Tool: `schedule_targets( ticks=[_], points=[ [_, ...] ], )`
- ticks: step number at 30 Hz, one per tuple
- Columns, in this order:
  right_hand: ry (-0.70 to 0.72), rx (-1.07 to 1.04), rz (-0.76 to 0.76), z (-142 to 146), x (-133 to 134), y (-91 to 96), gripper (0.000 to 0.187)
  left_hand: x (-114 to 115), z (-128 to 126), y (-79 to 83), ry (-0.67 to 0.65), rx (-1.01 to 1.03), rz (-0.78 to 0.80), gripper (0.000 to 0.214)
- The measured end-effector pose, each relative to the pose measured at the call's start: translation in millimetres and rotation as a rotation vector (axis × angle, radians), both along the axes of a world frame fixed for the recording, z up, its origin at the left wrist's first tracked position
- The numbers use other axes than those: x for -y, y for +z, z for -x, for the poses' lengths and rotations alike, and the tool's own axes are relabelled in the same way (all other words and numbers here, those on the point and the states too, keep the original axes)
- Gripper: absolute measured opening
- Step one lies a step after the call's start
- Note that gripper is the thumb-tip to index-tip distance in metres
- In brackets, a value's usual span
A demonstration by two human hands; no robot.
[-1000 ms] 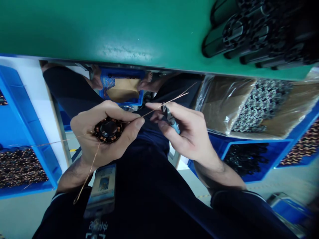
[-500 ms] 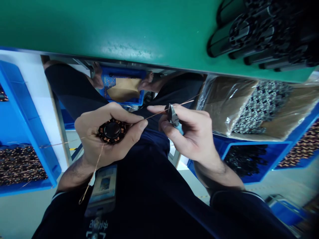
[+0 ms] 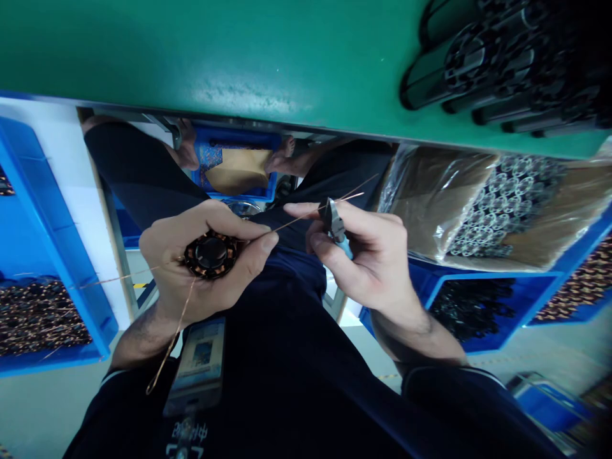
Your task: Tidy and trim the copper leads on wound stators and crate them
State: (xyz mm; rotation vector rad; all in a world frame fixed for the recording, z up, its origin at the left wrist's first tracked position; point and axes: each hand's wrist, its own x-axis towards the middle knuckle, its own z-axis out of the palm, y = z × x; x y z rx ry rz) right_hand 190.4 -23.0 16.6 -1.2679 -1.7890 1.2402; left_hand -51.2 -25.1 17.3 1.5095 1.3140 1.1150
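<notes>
My left hand (image 3: 191, 268) is closed round a small round motor stator (image 3: 210, 254) with copper windings and a black centre. Thin copper wires (image 3: 306, 213) run out of the stator, one to the right and others down and to the left. My right hand (image 3: 373, 255) grips small cutting pliers (image 3: 335, 228) with light blue handles. Its forefinger lies stretched out along the right-hand wire, and the plier jaws sit at that wire.
A green table (image 3: 215, 57) fills the top, with black cylindrical parts (image 3: 507, 57) at its right. Blue bins (image 3: 52, 306) of wound stators stand left and right. A plastic-lined carton (image 3: 478, 204) holds ring parts. Another person's dark sleeves and hands (image 3: 282, 159) show behind a blue bin.
Both hands have stayed nearly in place. The pliers have turned slightly, so the jaws now stand closer to the right-hand wire.
</notes>
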Motion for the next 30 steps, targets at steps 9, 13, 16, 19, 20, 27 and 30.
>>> schedule_targets(
  ticks=[9, 13, 16, 19, 20, 27, 30],
  points=[
    [-0.071, 0.089, 0.030, -1.5, -1.2, -9.2, 0.044, 3.5, -0.5, -10.5, 0.039, -0.014, -0.041, 0.013],
    [-0.196, 0.199, 0.063, -8.3, -3.3, -34.6, 0.031, 5.9, 6.1, -25.6, 0.024, 0.020, -0.133, 0.044],
    [-0.169, 0.306, 0.120, -13.1, -1.3, -57.1, 0.036, 12.1, 19.9, -37.6, -0.027, 0.112, -0.196, 0.044],
    [-0.040, 0.339, 0.155, -10.2, 1.1, -77.3, 0.040, 26.0, 41.4, -44.1, 0.017, 0.079, -0.293, 0.033],
    [0.006, 0.327, 0.148, -7.3, 1.2, -82.9, 0.039, 32.3, 49.3, -44.2, 0.036, 0.043, -0.309, 0.032],
    [0.280, 0.261, 0.044, 19.6, 0.4, -98.9, 0.035, 82.1, 91.1, -35.1, 0.266, -0.200, -0.287, 0.027],
    [0.333, 0.387, 0.062, 26.1, 0.0, -98.6, 0.033, 100.8, 104.7, -36.5, 0.366, -0.286, -0.365, 0.026]
  ],
)
